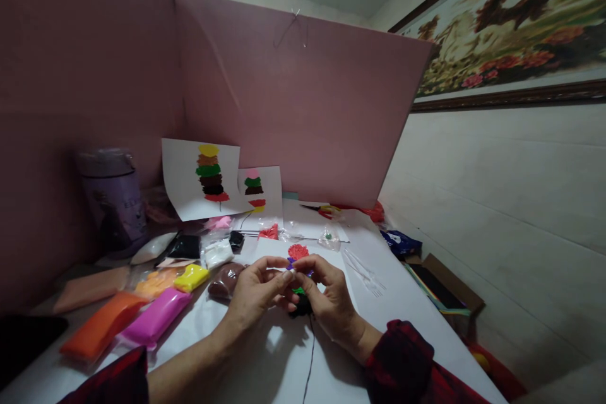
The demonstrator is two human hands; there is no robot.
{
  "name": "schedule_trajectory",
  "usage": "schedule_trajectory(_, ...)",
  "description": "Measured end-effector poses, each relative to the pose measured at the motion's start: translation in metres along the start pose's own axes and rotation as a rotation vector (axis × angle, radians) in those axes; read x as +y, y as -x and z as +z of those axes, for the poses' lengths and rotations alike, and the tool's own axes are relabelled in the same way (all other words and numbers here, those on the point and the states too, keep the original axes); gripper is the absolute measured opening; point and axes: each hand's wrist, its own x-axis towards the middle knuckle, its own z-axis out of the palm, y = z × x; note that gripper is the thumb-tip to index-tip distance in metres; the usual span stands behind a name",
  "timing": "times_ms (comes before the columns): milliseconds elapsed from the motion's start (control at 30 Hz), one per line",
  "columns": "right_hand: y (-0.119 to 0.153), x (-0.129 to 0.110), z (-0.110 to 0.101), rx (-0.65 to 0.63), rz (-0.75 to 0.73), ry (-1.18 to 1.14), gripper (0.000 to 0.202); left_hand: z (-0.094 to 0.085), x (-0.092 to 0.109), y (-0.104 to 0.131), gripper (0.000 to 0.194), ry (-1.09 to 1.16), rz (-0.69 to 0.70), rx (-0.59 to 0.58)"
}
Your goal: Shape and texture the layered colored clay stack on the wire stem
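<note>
My left hand (258, 290) and my right hand (329, 297) meet in front of me, their thumbs and forefingers pinched together. A small pale bit may show between the fingertips, too small to name. Beneath them lies a white sheet (271, 247) with a stack of coloured, clay-like patches. A rough red patch (298, 252) is at the far end, with a purple patch (290, 262) below it. Partly hidden by my fingers are a green patch (298, 291) and a black patch (300, 309). A thin black line (310, 353) runs from the black patch towards me.
At left are orange (101, 328), magenta (158, 317), yellow (191, 278) and brown (226, 281) packets, and a purple tumbler (116, 202). Two finished pictures (177, 170) lean at the back. Scissors (329, 209) lie behind; clear plastic forks (364, 273) lie right.
</note>
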Motion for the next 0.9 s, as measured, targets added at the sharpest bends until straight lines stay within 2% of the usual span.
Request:
schedule_trajectory(233,-0.0011,0.0044,0.0003,-0.019,-0.044,0.001,0.009,0.0036,0.0032,0.0042,0.046,-0.089,0.051,0.011)
schedule_trajectory(400,-0.0015,0.0041,0.0006,0.006,-0.029,0.031,0.008,0.0028,0.0027,0.0036,0.054,-0.096,0.035,0.007)
schedule_trajectory(633,-0.0019,0.0042,-0.0014,0.009,-0.031,-0.024,0.010,0.0022,0.0028,0.0028,0.045,-0.091,0.051,-0.024)
schedule_trajectory(767,-0.0019,0.0043,-0.0007,-0.014,-0.024,-0.105,0.011,0.0027,0.0026,0.0027,0.046,-0.102,0.045,0.020)
schedule_trajectory(900,-0.0033,0.0036,0.0001,0.012,-0.044,-0.060,0.005,0.0029,0.0013,0.0033,0.049,-0.101,0.037,0.004)
